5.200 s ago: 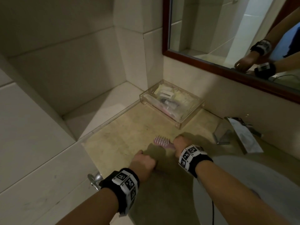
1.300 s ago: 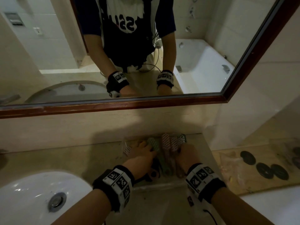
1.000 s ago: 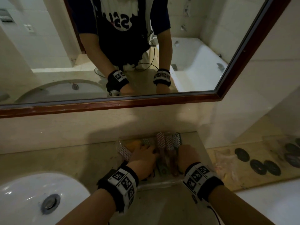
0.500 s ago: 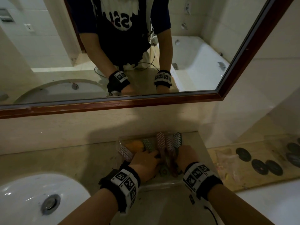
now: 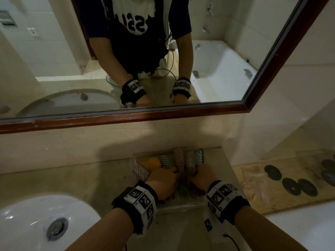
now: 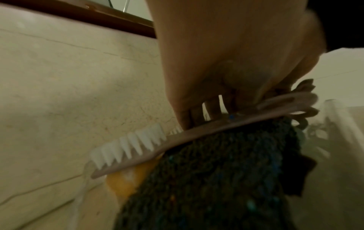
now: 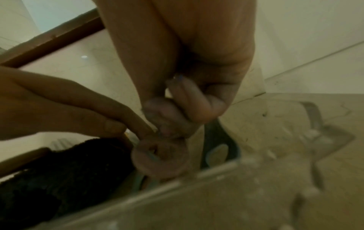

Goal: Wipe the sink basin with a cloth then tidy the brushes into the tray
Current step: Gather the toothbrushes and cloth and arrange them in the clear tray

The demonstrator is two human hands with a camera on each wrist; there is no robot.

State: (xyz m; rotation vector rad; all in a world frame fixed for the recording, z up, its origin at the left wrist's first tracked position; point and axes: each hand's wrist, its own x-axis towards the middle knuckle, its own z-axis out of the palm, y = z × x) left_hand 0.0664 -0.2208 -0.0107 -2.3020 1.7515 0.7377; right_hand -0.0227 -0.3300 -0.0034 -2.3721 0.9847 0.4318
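Bathroom counter (image 5: 72,180) | tray (image 5: 181,205) holds brushes (image 5: 179,157) | left hand (image 5: 163,180) fingers extended | right hand (image 5: 204,173) pinching brush handle (image 7: 159,155)

1. A black wristband (image 5: 135,205) faced with white panels of black square-code markers is worn on the left wrist.
2. A matching band (image 5: 225,197) is worn on the right wrist.
3. A thin black cable (image 5: 233,241) is seen trailing below the right band.
4. Both forearms are bare.
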